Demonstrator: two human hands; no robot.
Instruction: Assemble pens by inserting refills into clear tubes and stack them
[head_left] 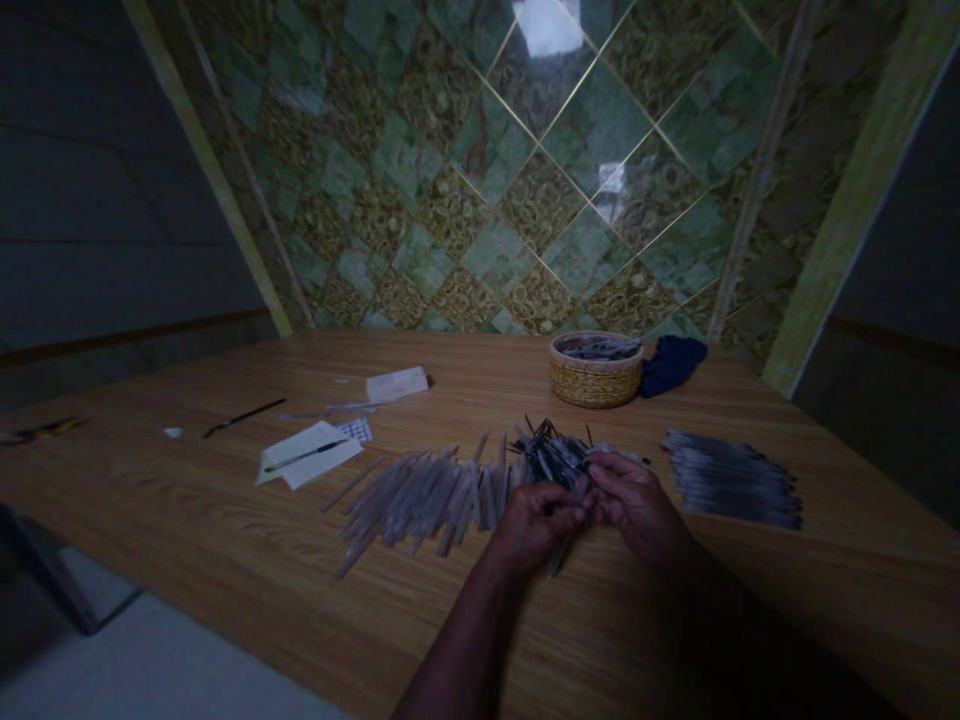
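Both my hands meet above the table, fingers pinched close together. My left hand (536, 522) is closed on a narrow translucent plastic sleeve (580, 488). My right hand (636, 502) pinches a thin dark pen-like stick at the sleeve's end; its length is mostly hidden by the fingers. Just behind them lies a heap of thin black pen-like sticks (551, 452). To the left spreads a loose pile of empty-looking translucent sleeves (427, 495). On the right, a neat row of sleeved dark sticks (731, 478) lies side by side.
A woven basket (596, 382) holding more dark sticks stands at the back, beside a dark blue cloth (673, 363). At left are a white box (397, 384), white paper (304, 452) with a dark pen-like stick on it, and another dark stick (244, 417). A tiled wall rises behind the table.
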